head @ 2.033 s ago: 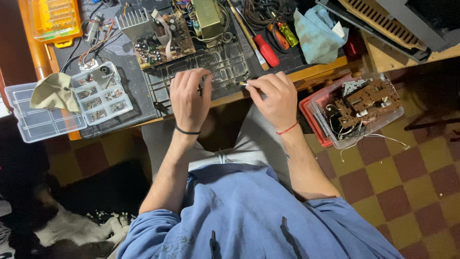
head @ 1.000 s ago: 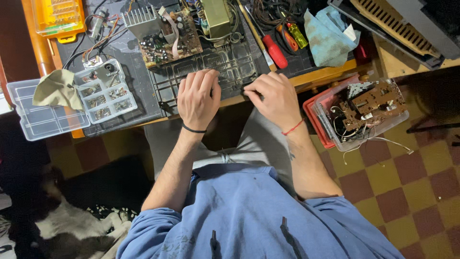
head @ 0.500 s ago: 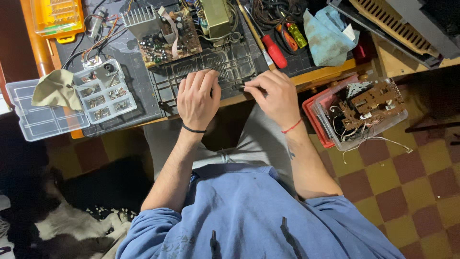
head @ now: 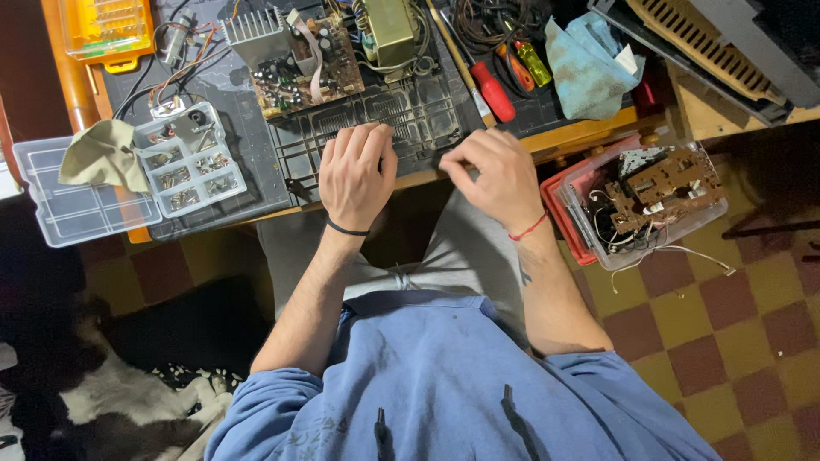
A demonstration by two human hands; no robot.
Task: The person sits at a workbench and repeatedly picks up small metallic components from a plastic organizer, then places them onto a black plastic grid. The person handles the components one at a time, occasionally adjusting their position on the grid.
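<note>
The left hand (head: pixel 357 175) now lies flat, fingers together, on the black plastic grille panel (head: pixel 410 111), having slid farther onto it. The right hand (head: pixel 491 175), pinched earlier on a small pale part, stays curled at the panel's near right edge; I cannot tell whether it holds anything.

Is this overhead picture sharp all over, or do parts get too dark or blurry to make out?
Head view: the left hand, right hand and circuit board on the bench are evenly lit and sharp; the bottom-left floor falls into deep shadow, where a black-and-white furry shape is hard to identify; straight edges bow slightly near the corners.
</note>
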